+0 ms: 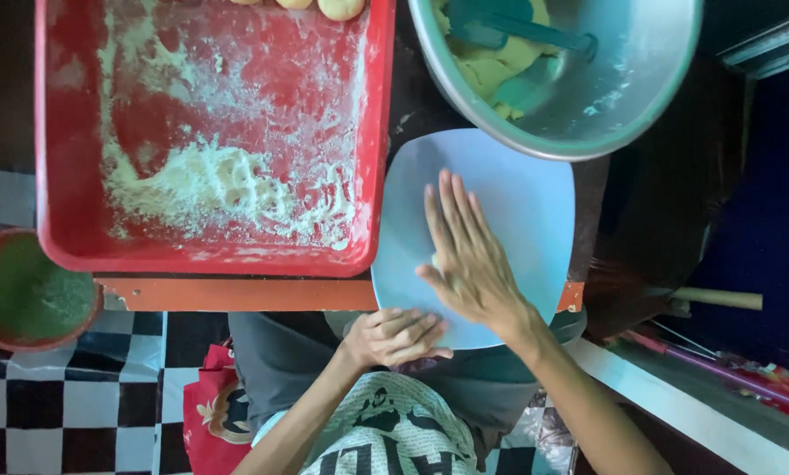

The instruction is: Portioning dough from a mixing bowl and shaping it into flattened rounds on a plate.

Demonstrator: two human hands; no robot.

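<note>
My right hand (pixel 469 255) lies flat, fingers together and stretched, palm down on a pale blue square plate (pixel 517 189). A bit of pale dough peeks out under the palm. My left hand (pixel 399 337) rests at the plate's near edge with fingers curled, touching or steadying the rim. Nothing else shows in that hand. A red tray (pixel 372 132) dusted with flour (pixel 218 185) sits to the left of the plate. Dough balls (pixel 340 8) line its far edge.
A metal bowl (pixel 641 114) with yellow dough (pixel 500 66) and a teal spatula (pixel 517 31) stands behind the plate. A reddish bowl with green contents (pixel 29 295) sits at the left on a checkered floor (pixel 60 413). A wooden handle (pixel 720 299) lies right.
</note>
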